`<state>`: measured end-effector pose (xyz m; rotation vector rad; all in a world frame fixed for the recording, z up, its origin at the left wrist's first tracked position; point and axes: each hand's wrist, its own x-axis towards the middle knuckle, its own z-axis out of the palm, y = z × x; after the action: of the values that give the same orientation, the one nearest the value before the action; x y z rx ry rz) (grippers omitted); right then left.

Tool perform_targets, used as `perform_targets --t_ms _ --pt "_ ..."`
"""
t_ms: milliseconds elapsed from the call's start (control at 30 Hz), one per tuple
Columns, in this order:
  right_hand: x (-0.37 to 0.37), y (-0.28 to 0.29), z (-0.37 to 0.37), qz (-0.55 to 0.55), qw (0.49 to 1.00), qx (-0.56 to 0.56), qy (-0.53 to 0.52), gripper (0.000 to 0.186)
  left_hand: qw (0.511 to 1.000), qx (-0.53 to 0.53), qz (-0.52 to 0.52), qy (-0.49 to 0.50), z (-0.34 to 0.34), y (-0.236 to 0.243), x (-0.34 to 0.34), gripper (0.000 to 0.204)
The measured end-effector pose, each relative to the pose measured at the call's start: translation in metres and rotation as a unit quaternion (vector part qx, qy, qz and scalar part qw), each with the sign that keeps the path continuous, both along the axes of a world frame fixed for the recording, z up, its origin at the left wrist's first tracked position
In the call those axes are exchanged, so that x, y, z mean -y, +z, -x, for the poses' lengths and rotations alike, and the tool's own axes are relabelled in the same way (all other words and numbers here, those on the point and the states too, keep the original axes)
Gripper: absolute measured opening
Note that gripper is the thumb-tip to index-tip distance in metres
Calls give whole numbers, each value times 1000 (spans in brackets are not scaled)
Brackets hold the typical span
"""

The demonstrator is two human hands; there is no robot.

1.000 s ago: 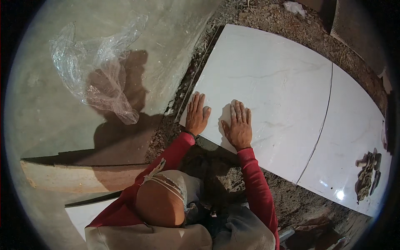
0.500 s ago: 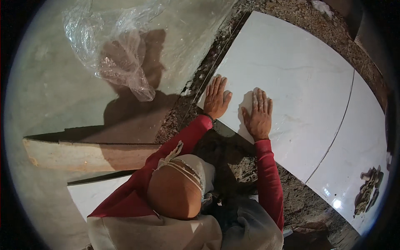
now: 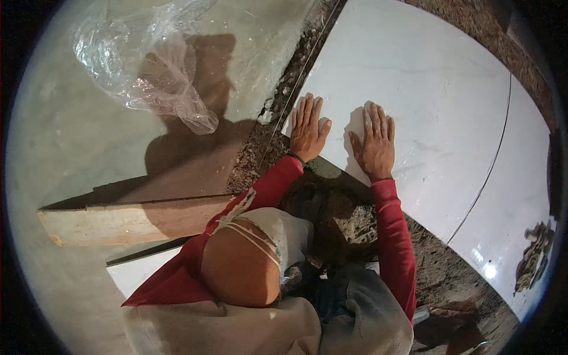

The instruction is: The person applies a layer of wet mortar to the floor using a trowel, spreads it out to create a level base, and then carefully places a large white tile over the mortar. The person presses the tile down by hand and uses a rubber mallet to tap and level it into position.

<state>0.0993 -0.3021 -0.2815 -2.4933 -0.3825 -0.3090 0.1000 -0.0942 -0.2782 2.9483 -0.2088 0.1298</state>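
Observation:
A large white tile [image 3: 438,106] with faint grey veining lies in front of me, bedded over dark soil. Flat on its near left corner rests my left hand [image 3: 307,133], fingers stretched out and holding nothing. My right hand [image 3: 376,148] presses palm down on the same tile, a little to the right, with its fingers also extended. A thin dark joint separates this tile from a second white tile [image 3: 515,177] on the right. Along the first tile's left edge runs a taut thin string [image 3: 299,89].
Crumpled clear plastic sheeting [image 3: 160,77] lies on the grey floor [image 3: 77,160] at the left. A wooden board [image 3: 136,220] stands near my left arm, with another white tile piece [image 3: 142,269] below it. Dirty scraps [image 3: 532,257] sit on the right tile. Loose soil [image 3: 441,275] borders the tiles.
The view has shifted slightly, so the tiles and plastic appear higher. Both hands stay flat on the tile in nearly the same spots.

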Motion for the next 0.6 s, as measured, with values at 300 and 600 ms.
perform_targets --t_ms 300,600 --pt "5 -14 0 -24 1000 -9 2 59 999 -22 -22 -9 11 -8 1 61" --pt "7 -13 -6 -59 997 -48 0 57 999 -31 -30 -19 6 -5 9 58"
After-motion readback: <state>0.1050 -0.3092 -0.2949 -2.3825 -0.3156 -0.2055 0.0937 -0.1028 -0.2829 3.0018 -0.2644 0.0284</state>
